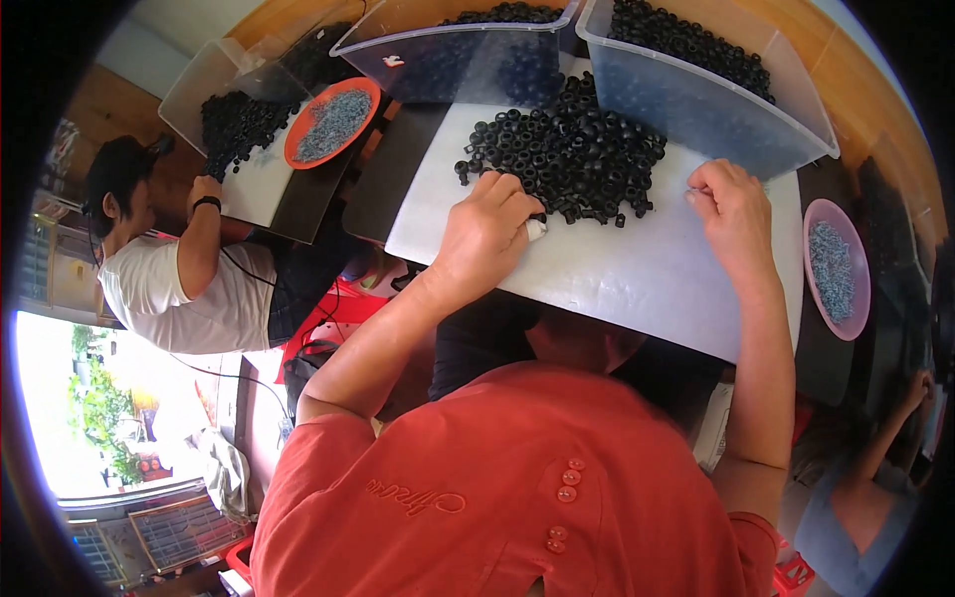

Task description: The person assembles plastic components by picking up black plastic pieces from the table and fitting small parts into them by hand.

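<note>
Hands rest at a pile of black rings on a white board

Matt black rubber-looking rings lie heaped on a smooth white board beside clear plastic bins.

Left hand knuckles up, fingers curled down, right hand loosely fisted, both forearms reaching forward

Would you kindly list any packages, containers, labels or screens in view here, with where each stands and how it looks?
No labels, signs or screens show.
Clear plastic bin: top right, boxy, holding black rings.
Second clear bin: top centre, boxy.
Orange dish: upper left, round, grey bits.
Pink dish: right, oval, grey bits.
</note>
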The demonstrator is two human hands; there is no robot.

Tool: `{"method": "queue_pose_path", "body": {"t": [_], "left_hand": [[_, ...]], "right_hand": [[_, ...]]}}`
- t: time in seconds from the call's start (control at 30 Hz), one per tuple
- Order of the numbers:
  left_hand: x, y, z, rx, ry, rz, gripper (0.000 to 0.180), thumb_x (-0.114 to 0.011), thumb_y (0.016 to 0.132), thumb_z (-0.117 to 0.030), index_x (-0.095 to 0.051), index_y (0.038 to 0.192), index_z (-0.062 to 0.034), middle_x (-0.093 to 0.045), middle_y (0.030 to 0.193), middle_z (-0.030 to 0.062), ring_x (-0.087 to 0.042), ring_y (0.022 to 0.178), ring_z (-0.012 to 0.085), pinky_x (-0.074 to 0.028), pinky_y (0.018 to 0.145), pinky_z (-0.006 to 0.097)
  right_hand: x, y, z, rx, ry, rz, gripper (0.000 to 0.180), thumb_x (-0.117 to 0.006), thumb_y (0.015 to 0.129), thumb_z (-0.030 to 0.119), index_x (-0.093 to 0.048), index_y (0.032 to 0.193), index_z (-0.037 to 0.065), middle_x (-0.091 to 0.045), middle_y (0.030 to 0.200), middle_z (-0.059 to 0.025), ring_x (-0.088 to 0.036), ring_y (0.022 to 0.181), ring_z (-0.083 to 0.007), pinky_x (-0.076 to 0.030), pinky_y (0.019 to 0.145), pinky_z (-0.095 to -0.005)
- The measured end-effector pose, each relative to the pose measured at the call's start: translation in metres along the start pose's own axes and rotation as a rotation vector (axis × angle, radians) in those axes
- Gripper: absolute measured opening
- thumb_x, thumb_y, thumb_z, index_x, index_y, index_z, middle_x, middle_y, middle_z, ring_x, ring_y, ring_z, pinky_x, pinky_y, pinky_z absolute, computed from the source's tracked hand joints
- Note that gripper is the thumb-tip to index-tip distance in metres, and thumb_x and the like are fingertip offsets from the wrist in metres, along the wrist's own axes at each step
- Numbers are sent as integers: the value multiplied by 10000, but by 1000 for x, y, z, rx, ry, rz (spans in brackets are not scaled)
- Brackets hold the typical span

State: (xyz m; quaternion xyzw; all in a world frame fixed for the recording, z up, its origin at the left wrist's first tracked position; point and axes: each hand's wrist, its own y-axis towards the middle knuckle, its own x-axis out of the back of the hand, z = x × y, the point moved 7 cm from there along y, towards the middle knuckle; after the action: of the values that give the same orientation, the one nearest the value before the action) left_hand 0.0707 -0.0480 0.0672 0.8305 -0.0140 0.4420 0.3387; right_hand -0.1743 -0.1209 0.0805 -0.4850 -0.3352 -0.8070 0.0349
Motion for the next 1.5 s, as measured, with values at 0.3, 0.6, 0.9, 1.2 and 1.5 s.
{"method": "queue_pose_path", "body": {"t": [0.3,0.6,0.9,1.2,1.5], "left_hand": [[-4,-10,0,456,-574,75,131,-624,886,-47,-650,1000,12,-598,842,57,-568,745,139,-448,625,282],[-33,-13,-12,720,-1264,125,201,-594,936,-60,-600,1094,65,-627,859,100,-611,729,154,-466,548,263],[-41,-19,-10,762,-1450,110,186,-595,916,-16,-582,1078,75,-626,857,123,-619,719,176,-492,531,291],[-43,-18,-12,829,-1508,108,181,-586,925,-31,-584,1065,85,-629,880,127,-625,734,181,-499,555,298],[-49,-15,-20,828,-1534,95,201,-608,924,-57,-608,1069,82,-641,909,121,-629,743,175,-500,560,289]], "right_hand": [[-3,-4,20,-118,660,118,102,-683,807,47,-611,876,26,-621,780,-49,-604,725,-140,-467,649,-277],[-18,-3,93,-87,913,185,73,-664,827,2,-605,871,-1,-608,766,-44,-556,715,-110,-443,646,-261],[-18,-8,99,-14,773,187,84,-674,811,-23,-625,876,-1,-601,766,-64,-568,674,-155,-443,612,-272],[-12,-23,106,168,530,-59,217,-670,734,-39,-646,939,28,-602,839,-95,-610,712,-268,-485,622,-349],[-6,-29,101,222,414,-167,258,-717,664,-9,-611,891,49,-600,845,-90,-602,750,-287,-482,643,-377]]}}
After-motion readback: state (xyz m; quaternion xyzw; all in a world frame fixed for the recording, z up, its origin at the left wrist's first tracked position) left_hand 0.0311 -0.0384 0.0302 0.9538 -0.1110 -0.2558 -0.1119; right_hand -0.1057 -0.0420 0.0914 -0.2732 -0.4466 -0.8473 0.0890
